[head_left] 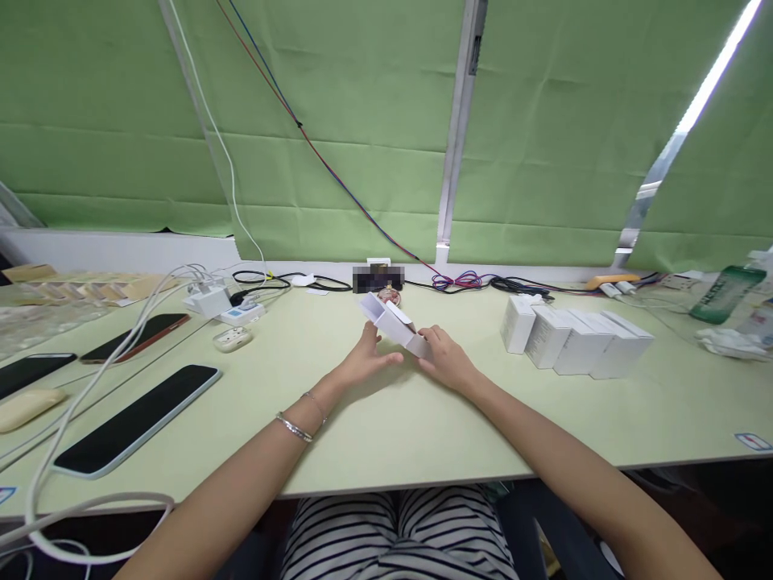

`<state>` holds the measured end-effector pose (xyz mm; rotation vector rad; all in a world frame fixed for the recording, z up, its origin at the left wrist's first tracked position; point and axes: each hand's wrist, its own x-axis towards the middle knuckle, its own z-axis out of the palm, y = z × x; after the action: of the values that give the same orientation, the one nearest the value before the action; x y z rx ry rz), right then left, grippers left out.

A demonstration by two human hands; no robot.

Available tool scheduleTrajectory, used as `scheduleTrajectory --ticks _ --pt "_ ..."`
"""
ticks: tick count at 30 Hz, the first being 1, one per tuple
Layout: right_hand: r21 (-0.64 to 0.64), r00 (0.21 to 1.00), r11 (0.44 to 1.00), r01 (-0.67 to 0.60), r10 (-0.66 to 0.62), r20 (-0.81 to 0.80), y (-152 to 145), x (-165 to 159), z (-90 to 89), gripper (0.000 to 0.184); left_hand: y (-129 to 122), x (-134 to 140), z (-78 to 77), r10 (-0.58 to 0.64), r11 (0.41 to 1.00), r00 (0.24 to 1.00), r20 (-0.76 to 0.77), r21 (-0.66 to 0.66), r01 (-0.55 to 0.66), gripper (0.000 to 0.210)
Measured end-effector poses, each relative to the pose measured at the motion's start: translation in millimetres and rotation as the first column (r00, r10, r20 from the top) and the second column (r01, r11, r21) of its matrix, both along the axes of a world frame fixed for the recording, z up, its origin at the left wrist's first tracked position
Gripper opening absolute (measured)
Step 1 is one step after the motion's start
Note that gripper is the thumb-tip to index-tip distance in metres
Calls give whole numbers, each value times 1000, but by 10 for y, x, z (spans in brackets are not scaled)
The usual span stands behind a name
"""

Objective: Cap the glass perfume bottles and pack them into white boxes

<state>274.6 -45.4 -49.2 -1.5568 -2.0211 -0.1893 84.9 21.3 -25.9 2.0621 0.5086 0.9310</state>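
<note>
A small white cardboard box is held tilted above the middle of the table, with flaps standing out at its upper left end. My right hand grips its lower right end, fingers on the edge. At the left end, my left hand supports it from below and behind; the thumb sticks out toward the right, and the other fingers are partly hidden by the box. Several similar white boxes stand closed in a row to the right. Behind the held box lies a small reddish round object, partly covered.
Phones, white cables and a charger block lie on the left. A pale earbud case sits nearer the middle. Bundled wires run along the wall. A green bottle and a yellow power strip are on the right.
</note>
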Motion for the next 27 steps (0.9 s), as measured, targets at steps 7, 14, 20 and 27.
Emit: scheduleTrajectory --ticks 7,14,20,27 --pt "-11 988 996 -89 87 -124 9 19 2 37 83 -42 53 157 913 944 291 322 -251 79" --pt "-6 980 991 -136 133 -147 1 8 -8 37 39 -90 123 288 632 918 273 666 -396 43" --pt "-10 973 991 -134 129 -192 -5 5 0 34 21 -69 110 279 640 936 217 684 -349 32" --pt "-14 973 991 -136 131 -189 -1 9 -12 34 25 -70 100 252 651 950 184 694 -308 33"
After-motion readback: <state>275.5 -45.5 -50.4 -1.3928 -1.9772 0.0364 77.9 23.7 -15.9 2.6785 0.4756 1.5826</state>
